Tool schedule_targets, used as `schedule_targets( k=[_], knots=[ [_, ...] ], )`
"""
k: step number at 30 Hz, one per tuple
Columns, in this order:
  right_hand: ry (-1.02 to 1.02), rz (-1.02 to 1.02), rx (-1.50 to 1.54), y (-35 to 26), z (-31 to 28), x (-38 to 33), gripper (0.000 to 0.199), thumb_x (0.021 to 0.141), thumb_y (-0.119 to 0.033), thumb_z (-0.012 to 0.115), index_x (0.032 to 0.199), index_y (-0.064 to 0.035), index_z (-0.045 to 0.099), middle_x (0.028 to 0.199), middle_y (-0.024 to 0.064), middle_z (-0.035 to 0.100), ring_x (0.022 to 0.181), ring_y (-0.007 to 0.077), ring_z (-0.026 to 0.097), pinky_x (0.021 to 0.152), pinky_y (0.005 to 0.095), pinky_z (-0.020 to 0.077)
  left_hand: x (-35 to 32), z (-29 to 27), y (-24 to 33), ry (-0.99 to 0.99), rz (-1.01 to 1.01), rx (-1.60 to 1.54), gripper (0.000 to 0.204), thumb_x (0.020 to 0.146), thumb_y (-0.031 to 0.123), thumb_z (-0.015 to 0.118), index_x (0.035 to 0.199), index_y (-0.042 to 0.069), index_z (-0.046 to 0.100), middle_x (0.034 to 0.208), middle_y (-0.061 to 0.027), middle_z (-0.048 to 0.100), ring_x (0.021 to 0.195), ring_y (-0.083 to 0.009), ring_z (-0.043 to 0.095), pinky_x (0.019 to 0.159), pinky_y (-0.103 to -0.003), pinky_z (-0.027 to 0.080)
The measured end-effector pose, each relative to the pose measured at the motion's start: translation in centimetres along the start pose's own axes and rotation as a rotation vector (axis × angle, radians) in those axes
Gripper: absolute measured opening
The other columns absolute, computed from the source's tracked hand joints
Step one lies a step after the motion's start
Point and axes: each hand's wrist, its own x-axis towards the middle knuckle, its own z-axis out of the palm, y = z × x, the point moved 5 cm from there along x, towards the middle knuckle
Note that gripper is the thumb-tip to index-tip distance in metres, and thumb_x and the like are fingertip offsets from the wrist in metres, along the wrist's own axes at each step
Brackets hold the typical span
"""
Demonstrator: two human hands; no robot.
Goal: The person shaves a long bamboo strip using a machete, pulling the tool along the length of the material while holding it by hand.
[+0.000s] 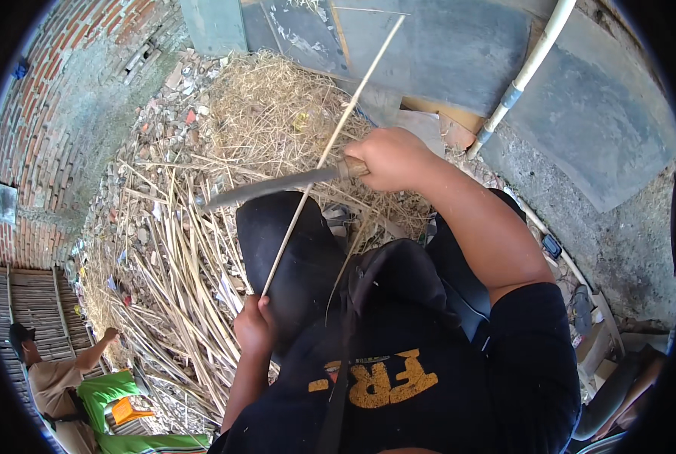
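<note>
Wearer's two hands [389,157] [254,325], one machete [277,184], one held stick [352,110]

Blade [274,185] is matt mtl (hndl [349,168] looks wd).

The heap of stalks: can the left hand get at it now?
Probably yes: the left hand seems close to the heap of stalks, with nothing visibly between, though its grip is taken by a stick.

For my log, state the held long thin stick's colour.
Long thin stick: pale yellow, clearest in head view.
</note>
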Motion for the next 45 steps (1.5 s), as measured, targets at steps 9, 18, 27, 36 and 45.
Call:
schedule_targets(
  k=[9, 18, 27, 36, 45],
  knots=[
    [0.027, 0.097, 0.022, 0.6, -0.1, -0.2, 0.021, 0.074, -0.011, 0.065, 0.095, -0.0117, 0.068, 0.078, 0.0141, 0.068, 0.076, 0.0319, 0.068, 0.069, 0.0455, 0.0529, 0.6, -0.3, 0.3, -0.036, -0.018, -0.002, 0.029, 0.101, 0.029, 0.049, 0.087, 0.006, 0.060, 0.069, -0.0235, 0.063, 0.063, -0.0468, 0.062, 0.058, -0.056, 0.048],
    [0.132, 0.274, -0.009, 5.5, -1.6, 0.4, 0.018, 0.078, -0.017, 0.066, 0.095, -0.0104, 0.068, 0.089, 0.0152, 0.070, 0.087, 0.0350, 0.068, 0.077, 0.0466, 0.0539, 1.1, -0.6, 1.1, -0.012, 0.014, 0.062, 0.031, 0.101, 0.030, 0.050, 0.084, 0.005, 0.057, 0.063, -0.0235, 0.061, 0.059, -0.0463, 0.061, 0.054, -0.056, 0.046],
    [0.081, 0.078, -0.007, 0.4, -2.5, -1.2, 0.016, 0.073, -0.014, 0.069, 0.089, -0.0107, 0.068, 0.076, 0.0141, 0.068, 0.077, 0.0346, 0.068, 0.074, 0.0471, 0.0530, 0.6, 0.1, 0.8, -0.032, -0.010, -0.032, 0.032, 0.103, 0.024, 0.045, 0.084, 0.001, 0.054, 0.063, -0.0253, 0.056, 0.062, -0.0482, 0.059, 0.057, -0.053, 0.043],
    [0.154, 0.209, 0.163, 5.8, -1.8, 0.5, 0.024, 0.079, -0.021, 0.068, 0.099, -0.0073, 0.068, 0.090, 0.0184, 0.070, 0.088, 0.0369, 0.067, 0.079, 0.0456, 0.0522, 0.9, -0.6, 0.5, -0.119, -0.016, -0.074, 0.031, 0.102, 0.028, 0.046, 0.086, 0.003, 0.057, 0.068, -0.0263, 0.061, 0.065, -0.0492, 0.061, 0.059, -0.056, 0.046],
    [0.206, 0.156, -0.051, 3.8, -3.4, -1.5, 0.030, 0.080, -0.030, 0.071, 0.100, -0.0084, 0.066, 0.082, 0.0182, 0.069, 0.082, 0.0390, 0.067, 0.074, 0.0485, 0.0526, 2.1, -1.5, 0.9, -0.196, 0.002, -0.235, 0.037, 0.104, 0.029, 0.041, 0.084, 0.001, 0.055, 0.067, -0.0272, 0.058, 0.068, -0.0500, 0.059, 0.062, -0.056, 0.044]
  ],
)
